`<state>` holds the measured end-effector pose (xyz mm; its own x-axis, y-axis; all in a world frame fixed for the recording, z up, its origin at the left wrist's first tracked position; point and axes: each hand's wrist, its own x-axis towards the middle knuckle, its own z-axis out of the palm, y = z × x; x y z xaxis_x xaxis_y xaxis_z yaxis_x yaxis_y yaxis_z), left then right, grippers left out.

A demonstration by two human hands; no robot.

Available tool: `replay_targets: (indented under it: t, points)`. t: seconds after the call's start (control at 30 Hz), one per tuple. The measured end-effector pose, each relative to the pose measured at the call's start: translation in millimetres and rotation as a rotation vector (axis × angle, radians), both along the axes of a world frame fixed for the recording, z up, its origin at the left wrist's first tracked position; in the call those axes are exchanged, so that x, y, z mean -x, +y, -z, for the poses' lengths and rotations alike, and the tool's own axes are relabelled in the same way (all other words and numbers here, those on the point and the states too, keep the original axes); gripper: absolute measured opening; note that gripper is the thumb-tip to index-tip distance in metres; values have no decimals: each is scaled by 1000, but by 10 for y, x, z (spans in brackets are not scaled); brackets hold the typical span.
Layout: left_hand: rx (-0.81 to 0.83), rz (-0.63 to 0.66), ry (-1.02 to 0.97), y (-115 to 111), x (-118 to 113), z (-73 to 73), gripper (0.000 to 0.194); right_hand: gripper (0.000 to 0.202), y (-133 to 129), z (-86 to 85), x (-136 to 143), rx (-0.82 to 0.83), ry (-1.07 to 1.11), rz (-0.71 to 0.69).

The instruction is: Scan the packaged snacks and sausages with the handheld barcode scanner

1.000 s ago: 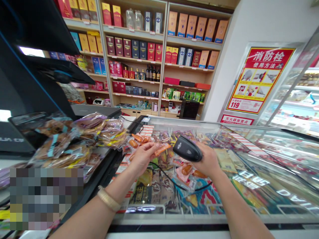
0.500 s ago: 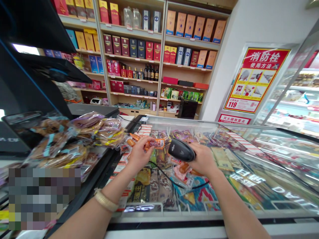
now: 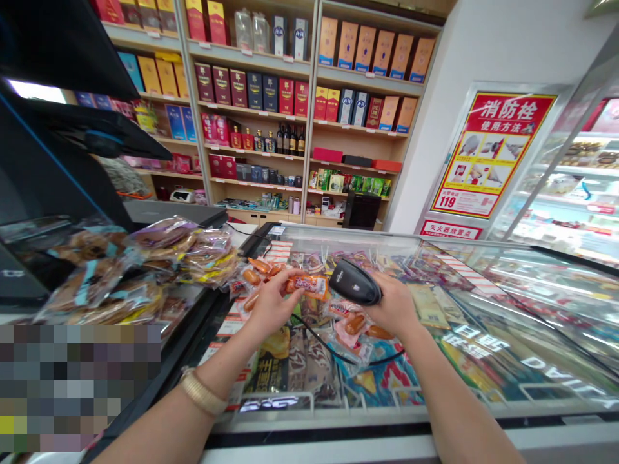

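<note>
My left hand [image 3: 273, 301] pinches a small orange packet [image 3: 308, 285] by its left end, over the glass top of a freezer [image 3: 333, 417]. In my right hand [image 3: 394, 304] is a black barcode scanner [image 3: 355, 282], its head pointing left at the packet, a small gap apart. The scanner's black cable [image 3: 323, 343] loops below on the glass. Several wrapped sausages [image 3: 251, 277] lie beyond my left hand, and more sausage packets [image 3: 354, 324] lie under the scanner.
Clear bags of brown food [image 3: 116, 290] are heaped on the left counter beside a dark monitor [image 3: 62, 51]. Frozen packs show through the freezer glass. Behind stand shelves of boxes and bottles [image 3: 254, 90]; a red sign [image 3: 493, 154] hangs on the wall.
The orange packet has turned flatter, with more of its printed face showing, and sits slightly lower. The scanner stays close to it. The whole view has shifted slightly.
</note>
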<state>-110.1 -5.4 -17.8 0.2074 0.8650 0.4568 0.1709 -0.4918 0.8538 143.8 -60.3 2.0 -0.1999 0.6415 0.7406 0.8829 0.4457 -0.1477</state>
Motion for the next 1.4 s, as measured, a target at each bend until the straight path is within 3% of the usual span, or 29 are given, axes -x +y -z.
replay_targets:
  t: [0.13, 0.27, 0.37, 0.5, 0.6, 0.67, 0.77, 0.9, 0.97, 1.03, 1.13, 1.4]
  points:
    - [297, 237, -77, -108, -131, 89, 36, 20, 24, 16, -58, -82, 82, 42]
    - [348, 325, -126, -209, -303, 207, 32, 17, 38, 32, -93, -94, 107, 58]
    - [234, 252, -63, -231, -384, 263, 24, 17, 41, 37, -92, -98, 96, 57]
    - [-13, 201, 206, -267, -388, 241, 6, 19, 37, 36, -75, -110, 86, 44]
    - [-150, 320, 338, -320, -361, 203, 21, 19, 33, 33, -65, -106, 86, 30]
    - [-233, 333, 419, -336, -334, 178, 31, 20, 33, 33, -63, -106, 90, 21]
    - [-319, 121, 546, -298, -246, 91, 33, 19, 38, 40, -66, -116, 88, 27]
    - [-307, -437, 847, -209, -4, -149, 20, 19, 43, 47, -66, -121, 76, 31]
    - [-246, -598, 1007, -186, 126, -259, 21, 19, 42, 44, -62, -122, 80, 21]
    - [-181, -636, 1130, -179, 217, -321, 22, 19, 39, 39, -55, -122, 84, 10]
    - [-133, -586, 1210, -171, 268, -327, 19, 19, 36, 35, -45, -131, 92, -7]
    - [-134, -551, 1111, -105, 290, -270, 24, 20, 43, 33, -39, -135, 88, -13]
